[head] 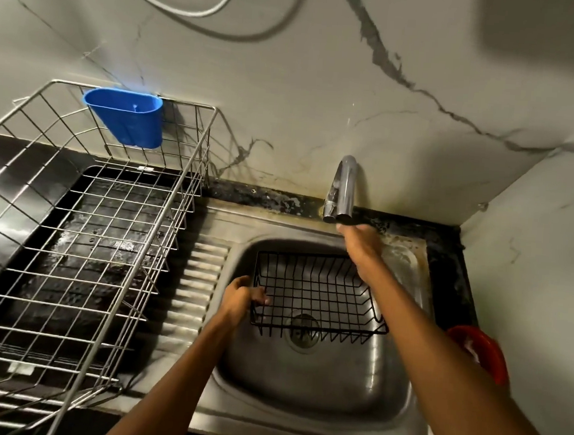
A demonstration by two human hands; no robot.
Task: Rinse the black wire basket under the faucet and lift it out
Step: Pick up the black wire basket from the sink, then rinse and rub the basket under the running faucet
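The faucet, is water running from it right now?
Apparently off: no stream shows below the faucet spout or in the black wire basket. The right hand reaches up just under the spout.

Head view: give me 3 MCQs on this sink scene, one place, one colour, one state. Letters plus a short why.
1. Where is the black wire basket?
A. on the countertop
B. inside the sink, over the drain
C. hung on the wall

2. What colour is the cup hooked on the dish rack?
A. blue
B. yellow
C. white

3. What is the left hand doing?
A. resting flat on the counter
B. gripping the basket's left rim
C. holding a sponge

Answers:
1. B: the basket sits within the steel basin, with the drain visible through its wires.
2. A: the cup on the rack's back rail is plainly blue.
3. B: its fingers curl around the basket's left edge, while the right hand reaches up at the faucet spout.
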